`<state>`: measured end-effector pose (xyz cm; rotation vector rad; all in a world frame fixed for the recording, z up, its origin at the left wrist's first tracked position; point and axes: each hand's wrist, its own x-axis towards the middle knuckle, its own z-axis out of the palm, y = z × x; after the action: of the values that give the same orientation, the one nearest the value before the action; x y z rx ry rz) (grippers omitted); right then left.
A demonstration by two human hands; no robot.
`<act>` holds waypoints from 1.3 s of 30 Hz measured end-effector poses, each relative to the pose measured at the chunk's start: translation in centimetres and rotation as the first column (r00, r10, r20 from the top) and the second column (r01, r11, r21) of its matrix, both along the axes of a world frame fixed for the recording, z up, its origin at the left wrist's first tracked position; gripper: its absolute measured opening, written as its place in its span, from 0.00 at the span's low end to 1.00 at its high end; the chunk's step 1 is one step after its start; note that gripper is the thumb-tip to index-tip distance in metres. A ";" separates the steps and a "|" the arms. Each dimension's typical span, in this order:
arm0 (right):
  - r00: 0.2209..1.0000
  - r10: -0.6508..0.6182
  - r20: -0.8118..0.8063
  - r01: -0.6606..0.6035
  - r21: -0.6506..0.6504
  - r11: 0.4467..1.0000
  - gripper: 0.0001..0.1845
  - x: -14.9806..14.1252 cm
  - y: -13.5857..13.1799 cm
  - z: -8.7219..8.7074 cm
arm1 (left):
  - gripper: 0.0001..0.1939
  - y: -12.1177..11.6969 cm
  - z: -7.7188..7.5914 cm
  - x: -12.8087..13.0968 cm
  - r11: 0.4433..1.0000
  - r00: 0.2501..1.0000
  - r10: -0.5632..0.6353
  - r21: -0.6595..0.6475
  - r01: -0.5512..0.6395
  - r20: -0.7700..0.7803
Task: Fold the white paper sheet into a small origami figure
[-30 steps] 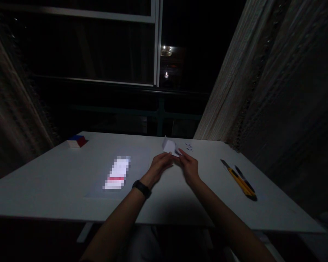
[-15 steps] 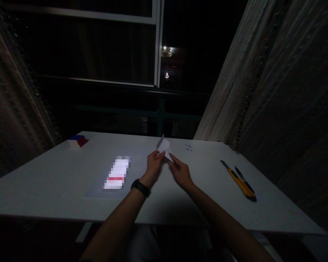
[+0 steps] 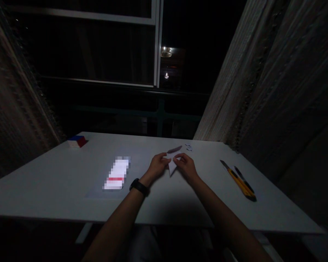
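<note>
Hanging pinched between both hands' nearly closed fingers (image 3: pixel 175 160), folded paper (image 3: pixel 172 168) points downward.

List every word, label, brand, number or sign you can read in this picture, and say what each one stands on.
No text can be read.
Glowing phone-shaped patch: pixelated, unreadable.
Small dark marks on the table: too small to tell whether they are writing.
Yellow cutter, dark pen: no lettering legible.

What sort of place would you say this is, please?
Probably a room in a home at night: a white table stands before a dark window, with long curtains on both sides.
</note>
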<state>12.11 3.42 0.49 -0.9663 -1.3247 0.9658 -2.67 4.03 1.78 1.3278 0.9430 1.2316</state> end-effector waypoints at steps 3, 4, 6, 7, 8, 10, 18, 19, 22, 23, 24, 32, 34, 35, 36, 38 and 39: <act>0.991 -0.009 -0.135 -0.003 -0.092 0.996 0.19 -0.1 0.0 -0.4 | 0.26 0.2 -0.1 0.0 1.000 1.000 -0.012 0.011 0.012 0.001; 0.985 -0.020 -0.173 -0.001 -0.116 0.993 0.19 -0.2 0.0 -0.5 | 0.26 0.2 -0.2 0.0 1.000 1.000 -0.016 0.019 0.016 -0.001; 0.971 -0.075 -0.228 0.042 -0.145 0.988 0.19 -0.2 0.0 -0.7 | 0.28 0.2 -0.2 0.1 1.000 1.000 -0.009 0.029 0.009 -0.007; 0.962 -0.114 -0.247 0.078 -0.151 0.985 0.18 -0.2 0.1 -0.8 | 0.29 0.1 -0.3 0.2 1.000 1.000 -0.002 0.023 0.002 -0.005; 0.952 -0.153 -0.265 0.115 -0.154 0.981 0.18 -0.2 0.2 -0.9 | 0.31 0.0 -0.4 0.3 1.000 1.000 0.000 0.009 0.000 0.001; 0.928 -0.227 -0.296 0.188 -0.155 0.970 0.19 -0.2 0.4 -1.0 | 0.33 -0.1 -0.6 0.6 0.999 1.000 -0.013 -0.032 0.014 0.026; 0.881 -0.270 -0.390 0.230 -0.145 0.962 0.20 -0.3 0.5 -0.6 | 0.21 -0.1 -1.1 1.1 0.998 0.980 0.022 -0.065 -0.009 0.199; 0.880 -0.260 -0.398 0.217 -0.149 0.965 0.20 -0.4 0.4 -0.5 | 0.19 0.0 -1.1 1.0 0.998 0.979 0.033 -0.052 -0.023 0.201; 0.874 -0.228 -0.429 0.168 -0.173 0.971 0.20 -0.6 0.1 -0.2 | 0.16 0.1 -1.0 0.8 0.996 0.986 0.090 -0.008 -0.089 0.141; 0.871 -0.213 -0.443 0.145 -0.182 0.972 0.19 -0.6 0.0 -0.1 | 0.16 0.1 -1.0 0.8 0.993 0.987 0.114 0.007 -0.116 0.116; 0.868 -0.197 -0.456 0.119 -0.193 0.974 0.19 -0.5 -0.1 0.0 | 0.15 0.1 -0.9 0.8 0.990 0.986 0.135 0.021 -0.138 0.095; 0.821 -0.071 -0.567 -0.059 -0.208 0.976 0.13 -0.5 -0.5 0.5 | 0.16 -0.2 -0.8 0.7 0.959 0.973 0.228 0.162 -0.231 0.032; 0.807 -0.065 -0.587 -0.068 -0.202 0.977 0.12 -0.6 -0.4 0.4 | 0.15 -0.4 -0.6 0.7 0.946 0.970 0.244 0.223 -0.236 -0.008; 0.801 -0.063 -0.596 -0.070 -0.198 0.978 0.12 -0.7 -0.4 0.4 | 0.15 -0.5 -0.5 0.7 0.937 0.967 0.254 0.255 -0.238 -0.030; 0.794 -0.059 -0.605 -0.073 -0.191 0.979 0.12 -0.7 -0.4 0.4 | 0.15 -0.6 -0.5 0.7 0.929 0.964 0.260 0.284 -0.236 -0.050; 0.782 -0.053 -0.621 -0.076 -0.180 0.981 0.11 -0.8 -0.3 0.4 | 0.15 -0.7 -0.4 0.7 0.921 0.963 0.259 0.320 -0.221 -0.080; 0.776 -0.053 -0.628 -0.076 -0.177 0.981 0.11 -0.8 -0.3 0.5 | 0.15 -0.8 -0.4 0.7 0.922 0.963 0.254 0.323 -0.213 -0.088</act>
<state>11.28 3.08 0.95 -0.6747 -0.6700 1.3049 -1.94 3.24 1.43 1.5915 1.0533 1.5422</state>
